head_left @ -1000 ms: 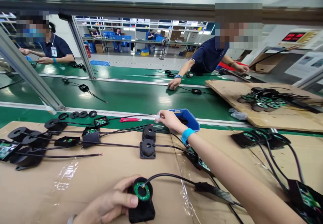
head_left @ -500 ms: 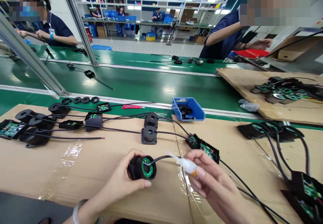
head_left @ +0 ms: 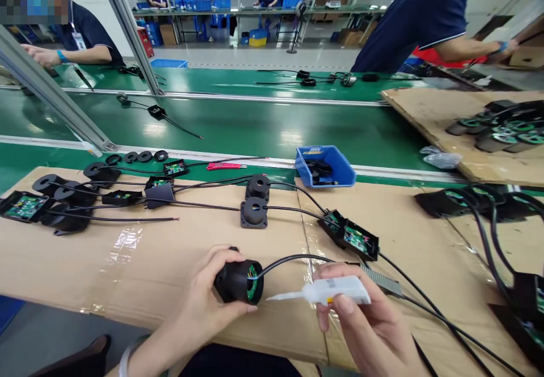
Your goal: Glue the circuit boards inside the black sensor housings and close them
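My left hand [head_left: 203,300] grips a black round sensor housing [head_left: 236,281] tipped on its side, its green ring board facing right. A black cable [head_left: 297,259] runs from it across the cardboard. My right hand [head_left: 369,327] holds a small white glue tube [head_left: 335,290] level, and its thin nozzle points left, a short gap from the housing's green face.
The cardboard work mat [head_left: 170,263] carries more black housings [head_left: 254,212], open boxes with green boards [head_left: 351,236] and cables. A blue bin [head_left: 325,166] and a red cutter [head_left: 221,166] sit by the green conveyor [head_left: 255,130]. Other people work across the belt.
My right hand brought the white tube back from near the blue bin and levelled its nozzle at the housing. My left hand tipped the housing onto its side.
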The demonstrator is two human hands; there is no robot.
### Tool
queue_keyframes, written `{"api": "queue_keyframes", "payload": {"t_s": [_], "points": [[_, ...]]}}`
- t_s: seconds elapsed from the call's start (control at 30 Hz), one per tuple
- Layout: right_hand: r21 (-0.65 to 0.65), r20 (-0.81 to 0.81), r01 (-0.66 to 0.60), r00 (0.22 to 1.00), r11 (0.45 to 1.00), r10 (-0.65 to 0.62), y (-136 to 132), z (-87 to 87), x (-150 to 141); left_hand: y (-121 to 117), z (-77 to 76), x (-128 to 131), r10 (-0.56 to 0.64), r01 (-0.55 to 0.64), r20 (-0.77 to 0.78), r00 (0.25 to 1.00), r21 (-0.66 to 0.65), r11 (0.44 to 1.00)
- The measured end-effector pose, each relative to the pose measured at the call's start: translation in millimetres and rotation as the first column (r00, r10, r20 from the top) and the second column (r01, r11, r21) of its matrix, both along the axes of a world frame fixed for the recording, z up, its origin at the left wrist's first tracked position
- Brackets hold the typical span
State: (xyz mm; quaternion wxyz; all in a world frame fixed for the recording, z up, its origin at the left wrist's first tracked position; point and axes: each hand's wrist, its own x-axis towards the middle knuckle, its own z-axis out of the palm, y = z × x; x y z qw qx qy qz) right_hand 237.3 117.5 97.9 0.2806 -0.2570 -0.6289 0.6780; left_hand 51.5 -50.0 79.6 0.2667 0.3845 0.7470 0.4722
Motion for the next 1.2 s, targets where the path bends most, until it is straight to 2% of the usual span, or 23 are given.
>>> {"api": "queue_keyframes", "payload": {"t_s": [0.1,0.2,0.37,0.5,0.7,0.9,1.1,1.2], "points": [[0.223,0.058,-0.044,0.998,0.974,0.031,-4,9.1,-2,-2,1.5,3,-0.005,0.005,-0.09,0.996,0.004,1.0],[0.446,0.109,-0.058,0.994,0.893,0.01,-7,15.4,-4,-2,4.0,5,0.003,0.0,-0.178,0.984,0.017,1.0],[0.64,0.148,-0.124,0.988,0.758,0.036,-10,25.2,-9,-4,4.7,7,0.001,0.008,-0.252,0.968,0.038,0.999],[0.688,0.178,-0.173,0.982,0.705,0.067,-9,31.1,-15,-5,5.9,7,-0.011,0.02,-0.272,0.962,0.034,0.999],[0.72,0.187,-0.193,0.979,0.666,0.082,-9,31.9,-16,-5,7.3,7,-0.019,0.03,-0.29,0.957,0.033,0.999],[0.667,0.221,-0.22,0.971,0.712,0.094,-14,32.8,-12,-5,6.8,9,-0.017,0.037,-0.35,0.937,0.052,0.998],[0.702,0.215,-0.223,0.972,0.676,0.098,-10,34.3,-13,-4,9.5,10,-0.008,0.046,-0.416,0.909,0.083,0.995],[0.659,0.196,-0.198,0.977,0.725,0.089,-9,35.2,-12,-4,8.2,10,-0.003,0.044,-0.411,0.911,0.092,0.995]]}}
